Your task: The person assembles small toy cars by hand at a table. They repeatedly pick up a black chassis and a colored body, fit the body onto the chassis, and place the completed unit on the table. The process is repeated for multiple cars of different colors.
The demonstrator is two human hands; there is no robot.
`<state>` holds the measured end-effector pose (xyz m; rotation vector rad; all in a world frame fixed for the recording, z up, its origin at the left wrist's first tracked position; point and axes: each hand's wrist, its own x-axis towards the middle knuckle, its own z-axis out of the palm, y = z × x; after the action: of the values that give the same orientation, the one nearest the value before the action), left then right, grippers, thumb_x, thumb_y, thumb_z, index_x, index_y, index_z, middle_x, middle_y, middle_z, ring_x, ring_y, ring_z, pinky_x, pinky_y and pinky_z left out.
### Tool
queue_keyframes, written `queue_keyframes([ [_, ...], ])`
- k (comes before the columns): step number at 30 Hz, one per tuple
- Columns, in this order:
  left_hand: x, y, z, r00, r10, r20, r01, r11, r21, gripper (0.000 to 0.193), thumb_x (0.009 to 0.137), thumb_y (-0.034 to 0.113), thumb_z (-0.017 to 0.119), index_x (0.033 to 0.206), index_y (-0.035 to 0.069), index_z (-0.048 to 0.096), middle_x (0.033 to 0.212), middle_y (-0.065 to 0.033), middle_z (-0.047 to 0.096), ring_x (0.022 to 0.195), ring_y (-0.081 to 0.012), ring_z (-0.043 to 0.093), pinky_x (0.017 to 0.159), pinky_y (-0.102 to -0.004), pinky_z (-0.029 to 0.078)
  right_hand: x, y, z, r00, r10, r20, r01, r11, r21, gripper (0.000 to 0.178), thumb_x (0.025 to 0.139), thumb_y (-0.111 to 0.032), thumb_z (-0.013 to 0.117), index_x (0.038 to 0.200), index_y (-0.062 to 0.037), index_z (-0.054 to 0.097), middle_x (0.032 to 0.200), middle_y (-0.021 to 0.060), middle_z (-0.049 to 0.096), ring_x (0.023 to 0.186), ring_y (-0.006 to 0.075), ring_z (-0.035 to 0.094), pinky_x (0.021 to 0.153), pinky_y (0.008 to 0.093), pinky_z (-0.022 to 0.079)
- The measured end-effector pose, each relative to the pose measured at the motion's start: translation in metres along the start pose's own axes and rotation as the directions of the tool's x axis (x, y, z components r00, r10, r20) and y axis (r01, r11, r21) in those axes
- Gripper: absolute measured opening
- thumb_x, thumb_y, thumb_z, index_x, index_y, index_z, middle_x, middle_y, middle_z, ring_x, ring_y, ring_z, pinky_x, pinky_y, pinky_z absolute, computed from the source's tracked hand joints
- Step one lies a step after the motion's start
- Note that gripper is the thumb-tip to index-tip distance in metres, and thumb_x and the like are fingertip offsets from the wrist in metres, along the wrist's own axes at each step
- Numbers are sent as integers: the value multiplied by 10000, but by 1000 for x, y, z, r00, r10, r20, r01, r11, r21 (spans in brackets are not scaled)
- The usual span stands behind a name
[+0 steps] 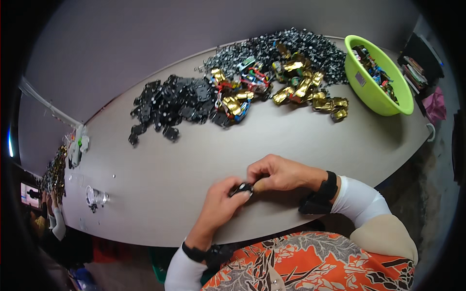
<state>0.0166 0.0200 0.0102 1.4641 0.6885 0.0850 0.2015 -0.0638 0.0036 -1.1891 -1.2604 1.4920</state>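
Note:
Near the front edge of the table, my left hand (218, 206) is closed round a black toy car chassis (242, 188), with the thumb across its top. My right hand (280, 173) meets it from the right, its fingers pinched at the chassis's end. Whatever those right fingertips hold is hidden and slightly blurred. Beyond my hands lies a pile of black toy car chassis (177, 102). Next to it are shiny gold and coloured toy car bodies (303, 88). Behind them spreads a long heap of small black and silver wheel parts (310, 48).
A lime-green basin (405, 92) holding coloured toy cars stands at the right. On the left side of the table is a clear plastic cup (98, 196) with small dark bits beside it. Another person's arm (58, 224) works by a gold heap (54, 167) at the far left.

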Motion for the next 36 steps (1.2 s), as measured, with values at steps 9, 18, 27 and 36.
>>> queue_keyframes([
  [9,-172,-92,-42,926,-151,-346,56,962,-268,217,738,-39,611,951,-80,597,832,-113,633,734,-168,630,666,-270,540,24,1,-90,611,-631,-478,-7,599,-801,159,671,42,542,816,-5,588,806,128,609,758,296,606,664,350,475],
  [18,-212,-171,-75,792,-369,-487,562,751,345,404,720,154,744,1018,-78,601,899,-158,664,827,-177,633,683,-301,503,76,0,-65,673,-677,-298,-32,376,-926,384,692,-49,638,1062,-35,534,977,145,604,893,332,586,752,393,467],
  [27,-61,3,-99,783,478,-397,-134,754,643,237,764,72,610,981,-15,649,804,-153,668,774,-191,644,716,-283,483,25,6,-90,799,-405,-444,-60,681,-730,274,688,16,576,957,-26,591,731,64,605,662,145,581,622,265,452],
  [36,79,11,-127,730,587,-349,173,335,926,341,680,3,647,1018,36,614,985,-141,565,938,-312,541,785,-417,452,-17,-1,-85,827,-330,-456,-9,802,-597,250,702,34,592,948,1,561,747,37,581,692,109,531,639,250,429],
])
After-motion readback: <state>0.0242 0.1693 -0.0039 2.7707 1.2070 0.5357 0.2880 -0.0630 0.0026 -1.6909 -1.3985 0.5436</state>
